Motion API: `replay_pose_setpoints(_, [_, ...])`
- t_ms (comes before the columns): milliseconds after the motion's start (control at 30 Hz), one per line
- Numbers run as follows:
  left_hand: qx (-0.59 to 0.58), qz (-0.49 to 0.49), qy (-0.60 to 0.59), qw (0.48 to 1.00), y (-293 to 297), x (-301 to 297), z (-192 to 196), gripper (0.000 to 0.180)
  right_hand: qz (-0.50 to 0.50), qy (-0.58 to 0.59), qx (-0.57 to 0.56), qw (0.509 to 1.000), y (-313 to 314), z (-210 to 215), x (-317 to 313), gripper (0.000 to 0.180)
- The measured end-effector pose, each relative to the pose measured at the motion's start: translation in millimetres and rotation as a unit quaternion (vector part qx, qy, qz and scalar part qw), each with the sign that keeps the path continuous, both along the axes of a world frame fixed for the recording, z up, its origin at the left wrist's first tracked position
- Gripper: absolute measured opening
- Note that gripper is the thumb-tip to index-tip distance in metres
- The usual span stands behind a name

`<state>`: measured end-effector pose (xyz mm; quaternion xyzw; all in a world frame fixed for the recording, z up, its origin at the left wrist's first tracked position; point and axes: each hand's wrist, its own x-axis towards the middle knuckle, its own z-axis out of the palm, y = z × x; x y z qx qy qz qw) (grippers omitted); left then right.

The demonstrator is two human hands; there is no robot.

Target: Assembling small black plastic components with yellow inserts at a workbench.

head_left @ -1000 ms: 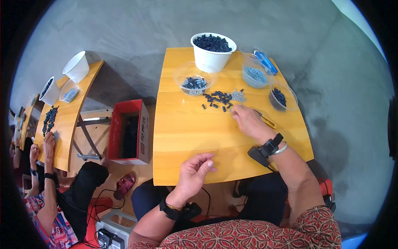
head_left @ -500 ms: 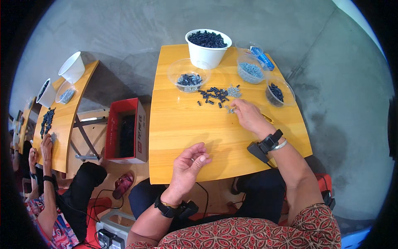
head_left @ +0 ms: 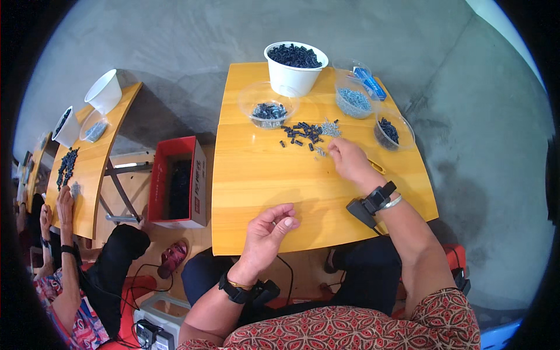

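My right hand (head_left: 353, 163) is over the table with its fingertips pinched together beside a few loose small silver screws (head_left: 319, 151). What the pinch holds, if anything, is hidden. Just beyond are a silver screw pile (head_left: 331, 128) and scattered short black plastic pieces (head_left: 303, 132). My left hand (head_left: 268, 233) hovers above the near table edge, palm turned inward, fingers curled toward the thumb; I cannot make out anything inside it. A yellow-handled tool (head_left: 377, 167) lies partly behind my right hand.
On the wooden table (head_left: 262, 186) stand a white bucket of black pieces (head_left: 294, 79), a clear bowl of mixed pieces (head_left: 268, 123), a bowl of screws (head_left: 353, 104) and a bowl of black pieces (head_left: 392, 139). A red box (head_left: 201, 192) is at left, near a co-worker's hands (head_left: 65, 207).
My right hand stays by the loose screws, and fewer of them show beside its fingertips. The left hand keeps nearly the same place and curl. The view has shifted slightly.
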<state>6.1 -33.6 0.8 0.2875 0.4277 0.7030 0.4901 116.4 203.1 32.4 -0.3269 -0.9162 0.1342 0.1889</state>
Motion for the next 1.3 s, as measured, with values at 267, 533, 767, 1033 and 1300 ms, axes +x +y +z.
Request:
replay_pose_setpoints(267, [0.002,0.016,0.029,0.999,2.2,2.3,1.4,0.027,0.066,0.04,-0.049,0.996,-14.1,10.6,-14.5,0.008])
replay_pose_setpoints(533, [0.0,0.007,-0.022,1.0,0.1,-0.6,0.9,0.028,0.123,-0.016,0.01,0.992,-29.7,-3.9,-39.6,0.006])
replay_pose_setpoints(767, [0.0,-0.008,-0.02,1.0,-1.2,-1.8,1.6,0.027,0.113,-0.023,0.043,0.992,-30.2,-3.2,-35.5,0.005])
replay_pose_setpoints(1033, [0.004,-0.012,-0.029,1.0,-0.6,-2.0,1.2,0.027,0.023,0.12,-0.091,0.988,-1.5,7.9,-17.9,0.006])
replay_pose_setpoints(1300, [-0.001,0.036,0.065,0.997,-1.9,5.7,2.9,0.027,0.133,0.097,0.026,0.986,3.9,5.4,-27.7,0.011])
